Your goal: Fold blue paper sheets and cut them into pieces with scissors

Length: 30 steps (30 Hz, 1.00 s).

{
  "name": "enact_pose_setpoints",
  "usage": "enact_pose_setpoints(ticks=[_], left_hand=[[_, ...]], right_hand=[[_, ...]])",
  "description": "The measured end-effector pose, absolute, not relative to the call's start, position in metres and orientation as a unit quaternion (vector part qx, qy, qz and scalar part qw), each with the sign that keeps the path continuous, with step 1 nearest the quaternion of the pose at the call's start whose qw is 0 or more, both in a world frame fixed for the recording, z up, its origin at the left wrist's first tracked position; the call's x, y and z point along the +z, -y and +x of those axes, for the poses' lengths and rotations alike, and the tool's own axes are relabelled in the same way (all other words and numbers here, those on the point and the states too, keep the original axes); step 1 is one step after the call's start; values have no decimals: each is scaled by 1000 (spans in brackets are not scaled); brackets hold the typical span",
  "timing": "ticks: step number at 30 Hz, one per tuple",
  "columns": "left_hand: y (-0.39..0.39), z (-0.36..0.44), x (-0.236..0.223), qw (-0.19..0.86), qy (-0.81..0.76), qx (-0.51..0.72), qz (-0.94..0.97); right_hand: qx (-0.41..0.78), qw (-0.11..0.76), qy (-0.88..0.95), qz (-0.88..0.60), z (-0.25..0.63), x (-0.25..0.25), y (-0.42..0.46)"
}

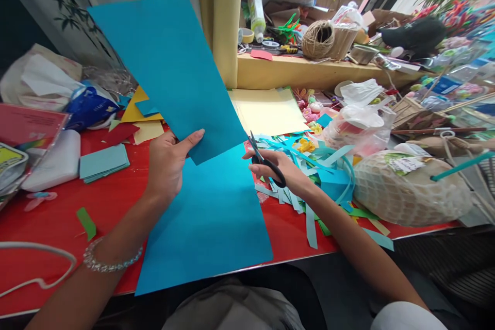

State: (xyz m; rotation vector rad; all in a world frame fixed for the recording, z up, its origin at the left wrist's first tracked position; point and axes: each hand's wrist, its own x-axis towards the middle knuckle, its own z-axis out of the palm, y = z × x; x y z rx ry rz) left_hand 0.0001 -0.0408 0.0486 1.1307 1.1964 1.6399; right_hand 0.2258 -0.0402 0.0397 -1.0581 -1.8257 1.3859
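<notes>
A blue sheet of paper is held up at a slant by my left hand, thumb on its front and the other fingers behind. My right hand grips black-handled scissors. Their blades point up and away, close to the sheet's lower right corner; whether they touch it I cannot tell. Below lies a second blue sheet, flat on the red table, its near edge by the table's front. Paper strips in blue and green are heaped right of it.
Left of the hands lies a stack of light blue cards and a blue tissue pack. Cream paper lies behind. At right sits a net-wrapped coconut with a straw. A cluttered ledge holds twine.
</notes>
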Motion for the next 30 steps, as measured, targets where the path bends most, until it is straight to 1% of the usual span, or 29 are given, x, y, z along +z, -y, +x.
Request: enact_pose_setpoints(ticks=[4, 7, 13, 22, 30], left_hand=[[41, -1, 50, 375, -454, 679, 439], [41, -1, 50, 377, -454, 674, 444], [42, 4, 42, 387, -492, 633, 454], [42, 7, 40, 412, -466, 641, 449], [44, 8, 43, 399, -477, 636, 457]], right_hand=[[549, 261, 682, -407, 222, 38, 41], [562, 247, 675, -409, 220, 36, 42], [563, 269, 668, -405, 218, 35, 45], [566, 285, 660, -405, 217, 35, 45], [560, 283, 658, -417, 217, 34, 46]])
